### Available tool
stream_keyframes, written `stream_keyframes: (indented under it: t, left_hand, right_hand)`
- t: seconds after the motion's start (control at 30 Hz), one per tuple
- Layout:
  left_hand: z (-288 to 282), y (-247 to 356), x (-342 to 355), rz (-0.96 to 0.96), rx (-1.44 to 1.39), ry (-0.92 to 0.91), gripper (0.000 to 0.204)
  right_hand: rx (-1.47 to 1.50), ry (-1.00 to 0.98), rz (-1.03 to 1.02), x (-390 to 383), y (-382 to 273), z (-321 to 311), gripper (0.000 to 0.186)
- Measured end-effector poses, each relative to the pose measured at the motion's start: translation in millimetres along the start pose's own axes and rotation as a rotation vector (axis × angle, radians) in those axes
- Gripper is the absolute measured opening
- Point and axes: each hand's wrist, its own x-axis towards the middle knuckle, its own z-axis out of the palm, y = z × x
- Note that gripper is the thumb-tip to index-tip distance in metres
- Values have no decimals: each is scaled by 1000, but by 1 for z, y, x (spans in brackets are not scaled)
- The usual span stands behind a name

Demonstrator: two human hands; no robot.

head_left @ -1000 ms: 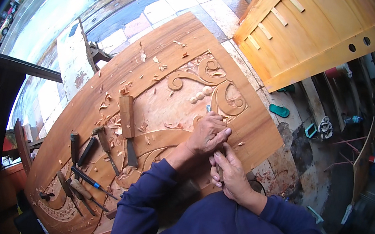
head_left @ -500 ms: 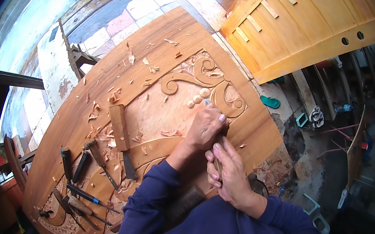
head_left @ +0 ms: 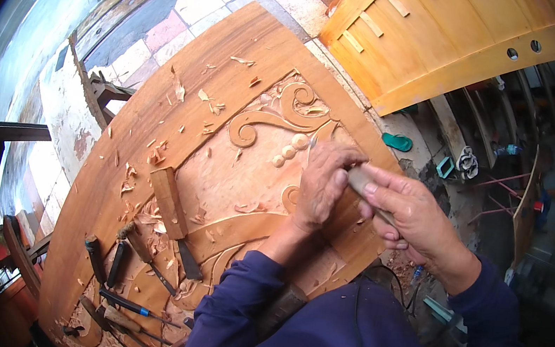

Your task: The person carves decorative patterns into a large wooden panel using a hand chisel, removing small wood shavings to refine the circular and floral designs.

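Note:
A large rounded wooden panel (head_left: 159, 107) with carved scroll relief (head_left: 287, 107) lies flat in front of me. My left hand (head_left: 323, 180) rests on the carving near the scrolls, fingers wrapped around the front part of a carving chisel. My right hand (head_left: 410, 217) grips the chisel's pale wooden handle (head_left: 360, 179) just behind the left hand. The blade tip is hidden under my left hand. Both sleeves are dark blue.
A wooden mallet block (head_left: 169, 201) lies on the panel left of my hands. Several chisels (head_left: 125, 273) lie at the panel's lower left, with wood chips (head_left: 206, 99) scattered around. A slatted wooden door (head_left: 439, 33) leans at the upper right. Tiled floor (head_left: 194, 6) lies beyond.
Both hands stay on the chisel at the scroll carving. The view has moved closer and shifted, and my right hand now sits farther right on the handle.

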Motion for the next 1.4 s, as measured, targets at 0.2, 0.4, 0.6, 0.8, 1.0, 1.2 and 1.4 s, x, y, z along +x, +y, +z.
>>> stream_keyframes:
  t: [0.2, 0.4, 0.6, 0.8, 1.0, 1.2, 1.4]
  left_hand:
    - [-1, 22, -11, 198, 172, -90, 55]
    - [-41, 29, -28, -31, 768, -448, 52]
    - [-57, 40, -41, -127, 895, 70, 44]
    - [-22, 28, -22, -15, 417, -361, 21]
    - [-15, 12, -18, -38, 279, -232, 30]
    - [-17, 13, -19, -70, 192, -198, 38]
    - [-18, 11, -16, -112, 107, -175, 45]
  right_hand:
    - [-202, 302, -519, -10, 2, -26, 58]
    - [5, 145, -207, -12, 80, -14, 58]
    - [153, -93, -51, -10, 111, -1, 57]
    - [287, -49, 25, 0, 103, 7, 53]
    - [305, -55, 70, -4, 83, 16, 54]
    - [262, -8, 7, -6, 86, 31, 55]
    - [296, 33, 13, -6, 82, 38, 55]
